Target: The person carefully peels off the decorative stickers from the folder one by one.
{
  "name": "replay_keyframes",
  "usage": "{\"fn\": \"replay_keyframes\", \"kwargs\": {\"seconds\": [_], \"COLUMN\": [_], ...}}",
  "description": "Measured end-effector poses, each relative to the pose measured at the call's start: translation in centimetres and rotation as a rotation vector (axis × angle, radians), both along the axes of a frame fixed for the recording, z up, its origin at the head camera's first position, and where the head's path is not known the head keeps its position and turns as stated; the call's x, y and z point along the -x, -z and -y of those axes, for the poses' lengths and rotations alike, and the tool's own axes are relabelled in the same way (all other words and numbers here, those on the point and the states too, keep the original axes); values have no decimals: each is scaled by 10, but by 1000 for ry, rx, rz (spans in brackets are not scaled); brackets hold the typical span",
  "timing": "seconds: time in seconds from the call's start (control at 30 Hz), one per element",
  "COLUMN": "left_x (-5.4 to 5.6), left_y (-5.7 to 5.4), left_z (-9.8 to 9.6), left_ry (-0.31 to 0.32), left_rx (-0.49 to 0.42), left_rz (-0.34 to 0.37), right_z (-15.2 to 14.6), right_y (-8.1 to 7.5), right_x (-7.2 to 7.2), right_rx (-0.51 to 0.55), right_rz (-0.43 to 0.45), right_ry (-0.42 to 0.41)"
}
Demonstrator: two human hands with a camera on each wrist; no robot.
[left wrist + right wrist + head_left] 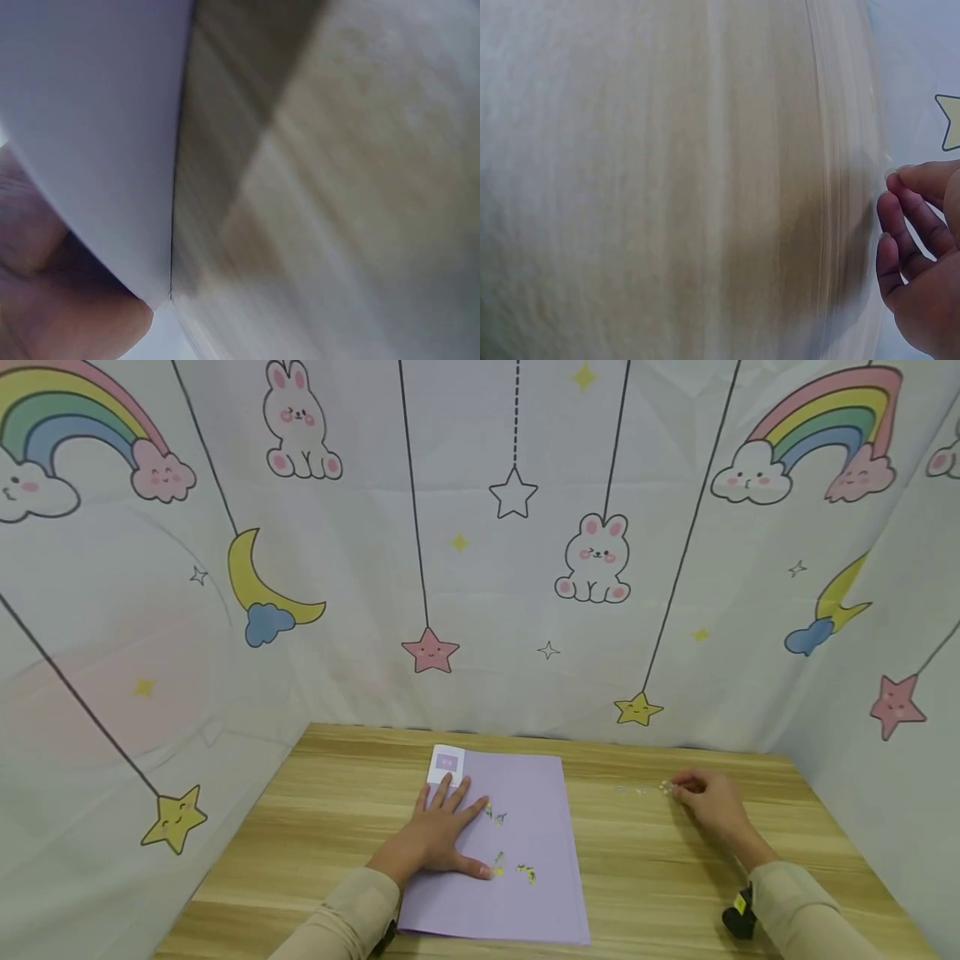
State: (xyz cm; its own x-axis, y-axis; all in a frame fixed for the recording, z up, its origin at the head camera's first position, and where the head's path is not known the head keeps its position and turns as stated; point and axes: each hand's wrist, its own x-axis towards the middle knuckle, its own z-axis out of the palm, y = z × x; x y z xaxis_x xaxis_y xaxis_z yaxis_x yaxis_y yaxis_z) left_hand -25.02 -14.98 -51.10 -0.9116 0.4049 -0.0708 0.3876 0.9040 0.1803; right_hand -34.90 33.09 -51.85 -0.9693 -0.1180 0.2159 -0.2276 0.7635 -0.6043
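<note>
My left hand [437, 839] lies with fingers spread on a light purple folder-like sheet [525, 910]; its fingertips reach a white label [436, 777] at the top left corner. Several small yellow-green flower stickers [527, 872] dot the sheet, one of them by the left thumb tip. To the right, over the wooden table, my right hand [708, 797] pinches a small pale piece [665, 787] between thumb and index finger. In the right wrist view the same pinch [922, 217] shows, the piece mostly hidden. Part of the left hand [67, 315] appears beside the sheet's edge in the left wrist view.
Tiny pale bits [640, 791] lie on the wooden table [637, 893] left of the right hand. A white cloth [480, 693] printed with rabbits, stars and rainbows stands behind the table and along both sides. A black wrist device [740, 917] hangs under the right sleeve.
</note>
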Motion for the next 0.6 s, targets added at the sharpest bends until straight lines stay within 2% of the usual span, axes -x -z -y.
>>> {"fn": "replay_keyframes", "kwargs": {"seconds": [0.23, 0.43, 0.6], "left_x": [-1, 0, 1], "left_y": [0, 1, 2], "left_z": [0, 0, 1], "left_ry": [-1, -1, 1], "left_rx": [-2, 4, 8], "left_rz": [6, 1, -2], "right_z": [0, 0, 1], "right_y": [2, 6, 6], "right_x": [1, 4, 6], "right_rx": [-9, -64, -104], "right_rz": [-28, -48, -81], "right_ry": [-9, -9, -43]}}
